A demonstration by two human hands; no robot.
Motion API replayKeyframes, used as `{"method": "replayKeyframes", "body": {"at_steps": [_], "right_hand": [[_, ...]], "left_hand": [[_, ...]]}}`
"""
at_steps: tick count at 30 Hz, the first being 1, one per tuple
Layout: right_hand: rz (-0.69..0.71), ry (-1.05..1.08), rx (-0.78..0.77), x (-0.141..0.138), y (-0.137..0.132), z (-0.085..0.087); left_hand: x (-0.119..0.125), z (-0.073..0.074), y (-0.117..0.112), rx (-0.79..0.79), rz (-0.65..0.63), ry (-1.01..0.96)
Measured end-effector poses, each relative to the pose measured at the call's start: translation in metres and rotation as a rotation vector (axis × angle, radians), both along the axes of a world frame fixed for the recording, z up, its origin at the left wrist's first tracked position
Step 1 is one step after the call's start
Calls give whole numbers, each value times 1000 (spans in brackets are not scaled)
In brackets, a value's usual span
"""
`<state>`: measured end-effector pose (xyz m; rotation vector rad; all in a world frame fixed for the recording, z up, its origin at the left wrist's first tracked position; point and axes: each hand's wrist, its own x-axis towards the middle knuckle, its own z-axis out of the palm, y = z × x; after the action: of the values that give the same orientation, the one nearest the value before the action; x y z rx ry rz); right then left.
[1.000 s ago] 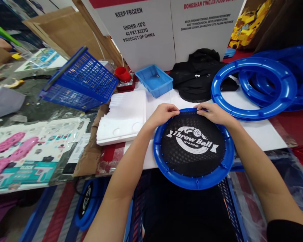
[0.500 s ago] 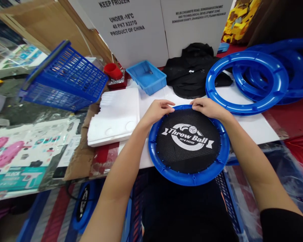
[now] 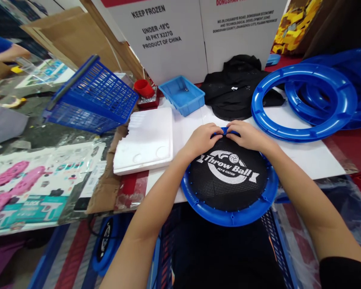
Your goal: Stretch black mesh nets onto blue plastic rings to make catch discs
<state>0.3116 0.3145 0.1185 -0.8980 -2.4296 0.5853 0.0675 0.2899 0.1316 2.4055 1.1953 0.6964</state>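
Where the two bare hands come nearly together, left hand (image 3: 205,138) and right hand (image 3: 247,135) pinch the far edge of one blue hoop (image 3: 232,219), thumbs on its black mesh (image 3: 210,192). Item, hoop: at the near side of the white table (image 3: 309,162), its lower edge overhanging the lap, probably so both hands reach the far rim evenly. Mesh print, white: "Throw Ball", "FLY & CATCH" (slightly askew to the wearer).

Right, within easy reach: loose blue rings (image 3: 289,134), overlapped, presumably to save room. Behind the hoop: black fabric (image 3: 240,90), heaped; light-blue tray (image 3: 192,107), likely for small parts. Left: white foam slab (image 3: 150,136), broken-edged; red cup (image 3: 143,88); blue basket (image 3: 105,94), tilted.

Backdrop, white carton (image 3: 183,56): "KEEP FROZEN", "UNDER -18°C", "40 PKT X227G", "PRODUCT OF CHINA"; second panel, a Dongshan County, Zhangzhou City, Fujian Province address. Far left: printed sheet (image 3: 61,158), apparently lettered "GLOCK", blurred.
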Motion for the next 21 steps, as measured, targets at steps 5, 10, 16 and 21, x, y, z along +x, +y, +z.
{"method": "replayKeyframes", "body": {"at_steps": [5,10,16,21], "right_hand": [[-81,-13,-44,-1,1,1],[-165,55,-96,-3,6,-1],[-256,36,-127,-11,18,-8],[-275,16,-146,-10,23,-9]], "left_hand": [[3,-3,9,-62,74,-90],[6,-8,19,-178,113,-207],[8,-14,24,-217,216,-271],[6,-14,26,-184,207,-207]]}}
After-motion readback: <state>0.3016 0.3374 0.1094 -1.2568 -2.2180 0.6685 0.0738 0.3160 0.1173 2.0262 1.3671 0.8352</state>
